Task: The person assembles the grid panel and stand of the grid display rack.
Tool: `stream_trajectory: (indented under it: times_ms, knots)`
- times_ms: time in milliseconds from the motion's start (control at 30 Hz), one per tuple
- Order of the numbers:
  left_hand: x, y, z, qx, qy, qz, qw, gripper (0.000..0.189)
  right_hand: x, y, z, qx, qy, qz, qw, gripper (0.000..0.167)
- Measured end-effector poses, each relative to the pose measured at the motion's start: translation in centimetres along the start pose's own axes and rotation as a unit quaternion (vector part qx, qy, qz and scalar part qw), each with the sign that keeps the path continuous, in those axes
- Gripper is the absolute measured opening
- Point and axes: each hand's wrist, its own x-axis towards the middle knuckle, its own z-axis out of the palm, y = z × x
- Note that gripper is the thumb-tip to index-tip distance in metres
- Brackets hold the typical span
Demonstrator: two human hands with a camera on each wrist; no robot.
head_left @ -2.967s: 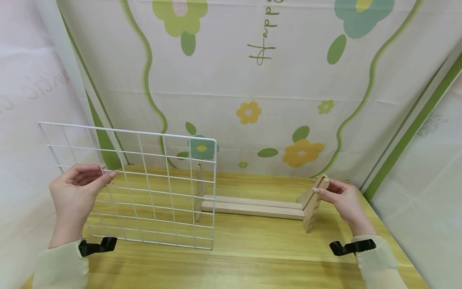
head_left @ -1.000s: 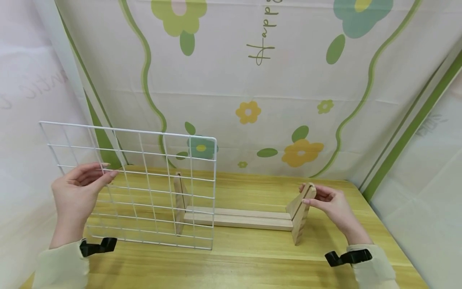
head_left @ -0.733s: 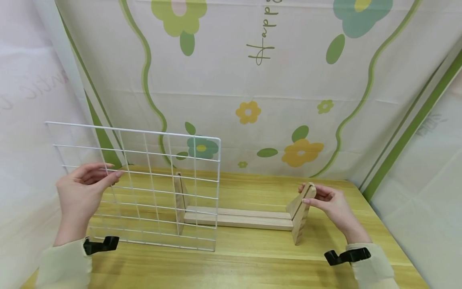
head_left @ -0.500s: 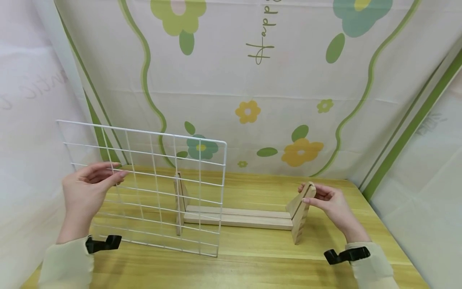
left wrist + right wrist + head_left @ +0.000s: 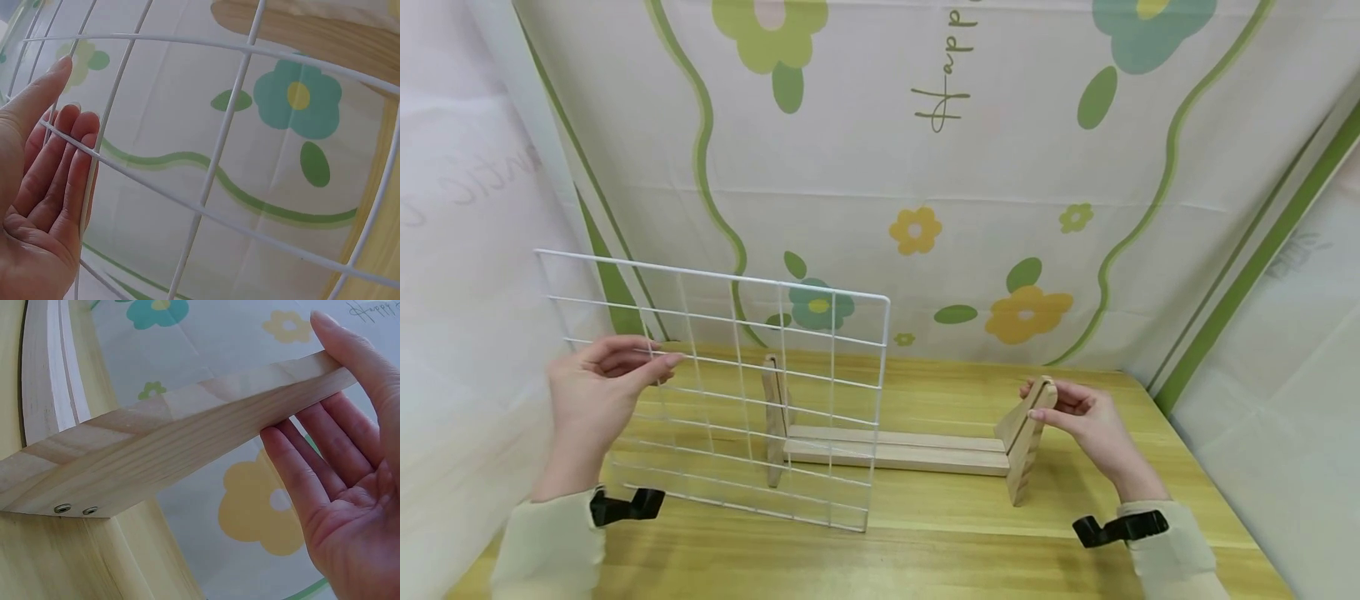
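A white wire grid panel (image 5: 783, 342) stands tilted at the left in the head view. My left hand (image 5: 597, 400) pinches its wires between thumb and fingers; the left wrist view shows the fingers (image 5: 65, 169) curled behind the wires. Behind the panel's right part is a wooden stand (image 5: 925, 452) with a grooved crossbar and two slotted upright ends. The left upright (image 5: 772, 425) shows through the mesh. At the other end, my right hand (image 5: 1101, 433) holds the top of the right upright (image 5: 1028, 442). Two metal screws (image 5: 62, 508) show low on that upright in the right wrist view.
The stand rests on a wood-grain table (image 5: 970, 550). White flowered cloth (image 5: 970, 167) hangs behind it, with more cloth (image 5: 1292, 358) along both sides. A black strap mount sits on each wrist, the right one (image 5: 1120, 528) over a pale sleeve.
Earlier, the right hand drew the stand left and nearer. Since about one second ago, the left hand has carried the grid to the right, further across the stand; the right hand stays nearly still.
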Motion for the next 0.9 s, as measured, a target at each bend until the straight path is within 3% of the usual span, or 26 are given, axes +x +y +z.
stream_trajectory:
  times_ms: [400, 900]
  knots:
    - [-0.6, 0.4, 2.3, 0.061, 0.004, 0.014, 0.998, 0.028, 0.1, 0.2, 0.1, -0.002, -0.002, -0.009, 1.0, 0.043]
    - [-1.8, 1.2, 5.1, 0.083, -0.014, -0.003, 0.9964, 0.034, 0.0, 0.2, 0.0, 0.002, -0.006, -0.016, 0.9999, 0.04]
